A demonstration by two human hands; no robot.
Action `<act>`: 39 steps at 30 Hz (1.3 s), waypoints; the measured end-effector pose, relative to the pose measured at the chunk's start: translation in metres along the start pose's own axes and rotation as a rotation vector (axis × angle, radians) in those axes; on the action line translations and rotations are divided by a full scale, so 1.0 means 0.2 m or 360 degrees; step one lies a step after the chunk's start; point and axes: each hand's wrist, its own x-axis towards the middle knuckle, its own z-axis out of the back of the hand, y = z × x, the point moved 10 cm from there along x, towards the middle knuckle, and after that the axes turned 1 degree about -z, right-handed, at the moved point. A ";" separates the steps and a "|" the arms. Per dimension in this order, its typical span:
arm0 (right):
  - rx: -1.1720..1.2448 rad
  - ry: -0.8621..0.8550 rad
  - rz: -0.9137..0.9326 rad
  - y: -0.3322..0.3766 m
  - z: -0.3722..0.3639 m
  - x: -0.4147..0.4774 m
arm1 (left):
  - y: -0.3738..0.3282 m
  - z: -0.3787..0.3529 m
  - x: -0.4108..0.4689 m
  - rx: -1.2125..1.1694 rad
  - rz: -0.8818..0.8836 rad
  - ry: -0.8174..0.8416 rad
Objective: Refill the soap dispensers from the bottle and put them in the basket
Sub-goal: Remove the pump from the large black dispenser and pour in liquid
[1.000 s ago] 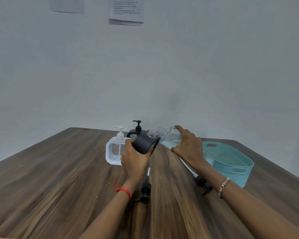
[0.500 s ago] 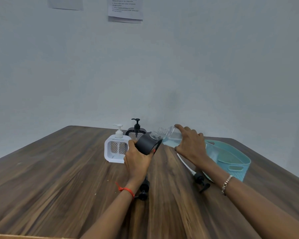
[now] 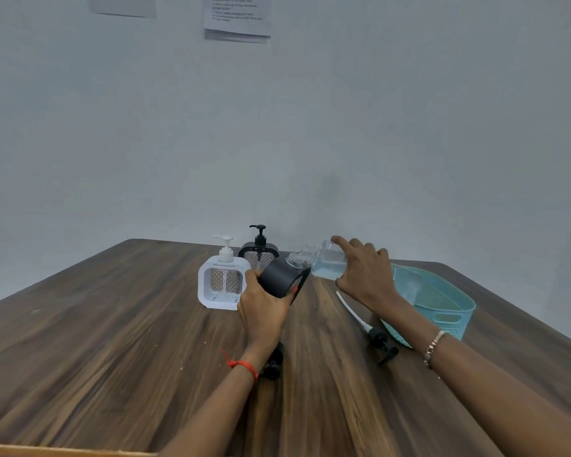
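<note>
Left hand (image 3: 261, 311) tilts black dispenser (image 3: 279, 277); right hand (image 3: 365, 275) tips bottle (image 3: 323, 260).

Three dispensers (image 3: 221, 286) (image 3: 259, 255) (image 3: 279, 277); one bottle (image 3: 325, 260); one basket (image 3: 439, 308); two loose pumps (image 3: 376, 336) (image 3: 272, 364).

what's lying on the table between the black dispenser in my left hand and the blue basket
In the head view, a loose pump with its long white tube lies on the table, between the black dispenser and the basket, close by the basket.

Left wrist (image 3: 244, 361) hides a pump head (image 3: 272, 366); paper (image 3: 238, 16) print unreadable.
</note>
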 end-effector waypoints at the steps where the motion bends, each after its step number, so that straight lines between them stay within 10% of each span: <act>1: -0.0004 -0.0007 0.0004 0.00 0.00 0.00 | 0.00 0.00 0.00 -0.0007 0.0000 -0.0003; 39: -0.0045 -0.0016 0.0036 0.00 0.04 -0.01 | 0.03 -0.01 -0.03 -0.0036 0.0040 -0.0037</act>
